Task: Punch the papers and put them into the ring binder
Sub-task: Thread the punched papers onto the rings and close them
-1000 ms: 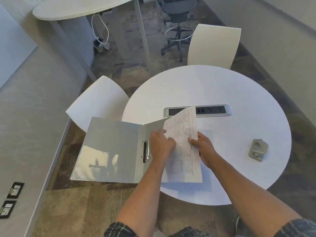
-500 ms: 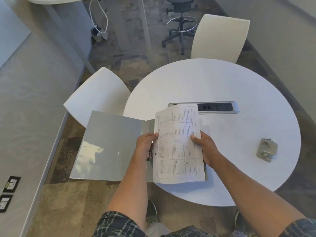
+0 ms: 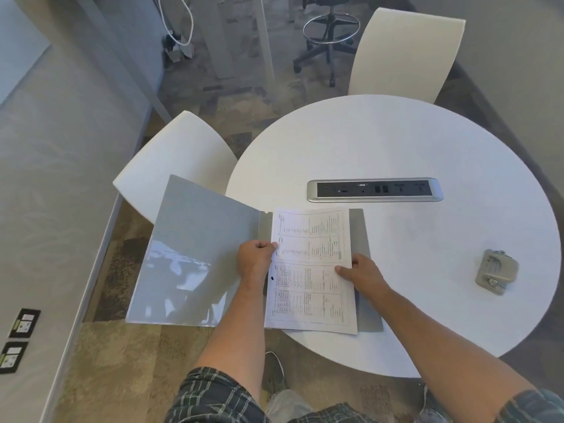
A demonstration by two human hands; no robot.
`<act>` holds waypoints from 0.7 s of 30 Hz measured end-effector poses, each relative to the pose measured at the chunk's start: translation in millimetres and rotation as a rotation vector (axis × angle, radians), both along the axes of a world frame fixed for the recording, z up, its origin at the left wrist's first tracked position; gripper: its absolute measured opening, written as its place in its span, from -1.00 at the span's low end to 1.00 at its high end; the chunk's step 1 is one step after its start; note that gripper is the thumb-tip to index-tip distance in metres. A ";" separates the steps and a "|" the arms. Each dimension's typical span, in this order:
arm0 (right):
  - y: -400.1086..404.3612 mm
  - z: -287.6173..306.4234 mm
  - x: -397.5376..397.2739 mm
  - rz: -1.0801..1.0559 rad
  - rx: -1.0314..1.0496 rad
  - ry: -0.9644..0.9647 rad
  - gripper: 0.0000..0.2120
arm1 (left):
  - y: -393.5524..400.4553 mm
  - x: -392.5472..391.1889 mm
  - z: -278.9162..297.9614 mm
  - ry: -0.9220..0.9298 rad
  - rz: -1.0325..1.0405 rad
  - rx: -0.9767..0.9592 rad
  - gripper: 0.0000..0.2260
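A grey ring binder (image 3: pixel 195 257) lies open at the near left edge of the round white table (image 3: pixel 396 141), its left cover hanging past the edge. Printed papers (image 3: pixel 311 270) lie nearly flat on its right half, a punched hole showing near their left edge. My left hand (image 3: pixel 254 259) pinches the papers' left edge over the spine and hides the rings. My right hand (image 3: pixel 361 273) holds the papers' right edge, thumb on top. The grey hole punch (image 3: pixel 496 271) sits alone on the table to the right.
A silver power socket strip (image 3: pixel 375 190) is set into the table just beyond the binder. White chairs stand at the left (image 3: pixel 174 160) and the far side (image 3: pixel 406 53). An office stool (image 3: pixel 331 29) and desk legs stand further back.
The papers came down from a raised, tilted pose to lie almost flat on the binder's right half. My left hand shifted from the sheet's middle to its left edge over the rings.
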State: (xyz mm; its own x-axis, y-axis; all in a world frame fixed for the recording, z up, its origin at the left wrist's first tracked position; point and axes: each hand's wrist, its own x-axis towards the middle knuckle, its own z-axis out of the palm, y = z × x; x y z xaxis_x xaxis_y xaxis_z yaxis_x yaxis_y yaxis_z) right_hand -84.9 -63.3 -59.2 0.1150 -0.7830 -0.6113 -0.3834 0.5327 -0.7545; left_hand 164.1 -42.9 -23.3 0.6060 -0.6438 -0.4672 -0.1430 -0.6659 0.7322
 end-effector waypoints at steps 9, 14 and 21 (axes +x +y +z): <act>-9.8 -13.1 -2.1 -0.102 0.019 0.154 -0.79 | -16.2 -3.1 -5.1 -0.076 -0.061 0.015 -0.90; -10.6 -20.6 -2.5 -0.137 0.053 0.114 -0.79 | -23.1 0.4 -9.4 -0.030 -0.061 0.038 -0.93; -13.4 -15.6 -16.6 -0.191 0.057 0.061 -0.84 | -24.8 9.2 -12.7 0.145 -0.062 0.061 -0.93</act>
